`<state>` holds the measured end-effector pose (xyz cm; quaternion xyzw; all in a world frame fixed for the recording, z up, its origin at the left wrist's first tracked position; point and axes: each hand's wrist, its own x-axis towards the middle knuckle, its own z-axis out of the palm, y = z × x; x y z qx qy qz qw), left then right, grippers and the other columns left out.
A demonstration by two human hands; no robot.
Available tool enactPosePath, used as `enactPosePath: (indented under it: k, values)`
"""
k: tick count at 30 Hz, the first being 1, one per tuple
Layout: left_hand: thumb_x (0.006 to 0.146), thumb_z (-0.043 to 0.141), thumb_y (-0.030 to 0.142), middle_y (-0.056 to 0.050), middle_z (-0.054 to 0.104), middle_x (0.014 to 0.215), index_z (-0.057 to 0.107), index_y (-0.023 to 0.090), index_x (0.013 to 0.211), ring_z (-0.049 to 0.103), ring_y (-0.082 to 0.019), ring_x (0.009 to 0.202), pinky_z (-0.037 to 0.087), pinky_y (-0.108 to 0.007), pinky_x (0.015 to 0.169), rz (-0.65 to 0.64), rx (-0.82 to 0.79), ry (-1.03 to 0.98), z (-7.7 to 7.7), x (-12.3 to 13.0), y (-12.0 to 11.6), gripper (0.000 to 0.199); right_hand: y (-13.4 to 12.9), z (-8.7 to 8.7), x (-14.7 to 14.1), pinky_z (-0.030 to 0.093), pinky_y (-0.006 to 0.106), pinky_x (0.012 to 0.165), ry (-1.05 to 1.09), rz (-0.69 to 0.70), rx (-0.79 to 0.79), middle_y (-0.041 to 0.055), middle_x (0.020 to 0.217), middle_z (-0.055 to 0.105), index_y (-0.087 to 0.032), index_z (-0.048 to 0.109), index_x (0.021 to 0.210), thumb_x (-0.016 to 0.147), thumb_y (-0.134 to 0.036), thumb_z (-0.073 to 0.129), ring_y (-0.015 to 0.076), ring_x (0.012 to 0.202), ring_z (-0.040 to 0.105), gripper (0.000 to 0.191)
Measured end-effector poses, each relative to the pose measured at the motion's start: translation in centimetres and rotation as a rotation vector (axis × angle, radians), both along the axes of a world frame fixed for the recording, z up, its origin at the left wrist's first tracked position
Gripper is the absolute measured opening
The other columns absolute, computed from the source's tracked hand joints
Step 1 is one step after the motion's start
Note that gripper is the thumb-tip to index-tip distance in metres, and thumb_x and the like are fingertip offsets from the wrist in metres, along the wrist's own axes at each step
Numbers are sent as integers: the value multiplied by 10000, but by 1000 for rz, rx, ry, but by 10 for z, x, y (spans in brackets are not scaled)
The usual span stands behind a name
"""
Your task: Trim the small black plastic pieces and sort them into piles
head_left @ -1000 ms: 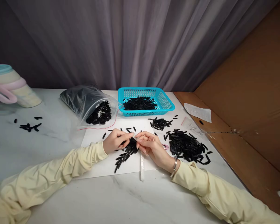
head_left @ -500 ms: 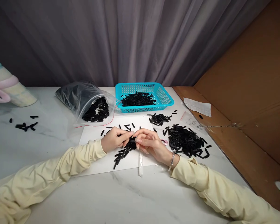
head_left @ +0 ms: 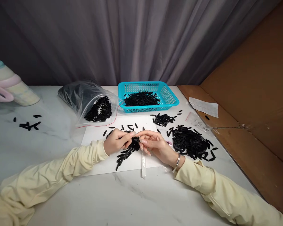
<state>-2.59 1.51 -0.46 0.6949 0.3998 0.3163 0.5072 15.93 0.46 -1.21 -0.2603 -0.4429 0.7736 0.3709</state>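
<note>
Over the middle of a white sheet (head_left: 96,166), my left hand (head_left: 118,140) is closed, thumb pressed to forefinger; whatever sits in that pinch is too small to make out. Facing it closely, my right hand (head_left: 157,145) pinches a small dark oblong piece (head_left: 136,140) between thumb and fingers. Beneath both hands lies a cluster of black oblong pieces (head_left: 126,153), partly hidden by them. A slim pointed tool (head_left: 143,168) with a white wrapped handle lies under my right fingers, its dark tip showing beyond them.
Behind stand a blue basket (head_left: 147,110) of black pieces and a clear zip bag (head_left: 85,97) spilling more. Loose piles (head_left: 191,142) lie at right. A tumbler (head_left: 25,92) and a few pieces (head_left: 29,126) are at left. Cardboard (head_left: 250,94) borders the right side.
My right fingers have drawn slightly away from the left ones, and the dark piece in them shows more clearly. The whole view has shifted a little.
</note>
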Motion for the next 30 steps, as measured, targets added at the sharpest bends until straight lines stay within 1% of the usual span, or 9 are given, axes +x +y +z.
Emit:
enactPosePath:
  k: [3,7,11,13,18,21,26,30]
  values:
    - [843,407,426,50,328,309,438,150,385,303,-39,302,260,-204,374,48,-60,-27,-1,0,1,536,1,-1,0,335,171,410,16,31,-15,-27,581,510,-142,630,1020,775,-189,603,49,459,418,251]
    - [855,361,444,52,305,300,421,157,390,277,-38,277,207,-211,339,72,-109,-42,-2,0,3,550,2,-1,1,331,180,425,58,52,-37,-34,564,472,-136,632,1018,792,-194,584,51,457,396,238]
    - [848,357,467,54,293,290,419,162,392,267,-38,268,183,-214,330,80,-134,-62,-3,0,3,552,3,-1,1,322,174,400,114,43,-54,-35,581,480,-142,606,1006,777,-187,601,57,463,415,233]
    - [841,364,479,53,294,288,421,162,388,265,-39,269,183,-216,331,74,-135,-68,-3,0,3,556,4,0,0,334,171,390,104,21,-59,-36,595,501,-156,581,994,769,-192,617,59,460,437,231]
    - [843,365,482,53,299,296,424,161,385,279,-42,289,222,-213,354,54,-93,-67,-4,1,3,562,7,1,-3,376,161,378,22,-6,-49,-23,655,590,-182,520,953,758,-240,651,69,460,510,243]
    - [850,356,475,47,314,304,420,159,378,296,-44,305,248,-211,372,26,-51,-56,-4,1,4,571,8,2,-6,399,151,385,-11,-6,-38,-9,673,623,-176,500,884,762,-275,653,72,477,543,220]
    - [861,354,465,30,368,330,436,150,374,346,-50,338,298,-203,409,-20,38,-33,-6,2,6,585,6,3,-10,415,145,375,-106,-6,-13,4,604,640,-157,470,802,731,-268,687,80,445,565,254]
    - [870,336,465,25,378,332,434,150,371,347,-50,338,308,-200,412,-24,86,-20,-7,2,6,599,4,3,-11,418,142,366,-191,-11,3,-4,549,637,-147,460,759,696,-281,713,67,395,544,293]
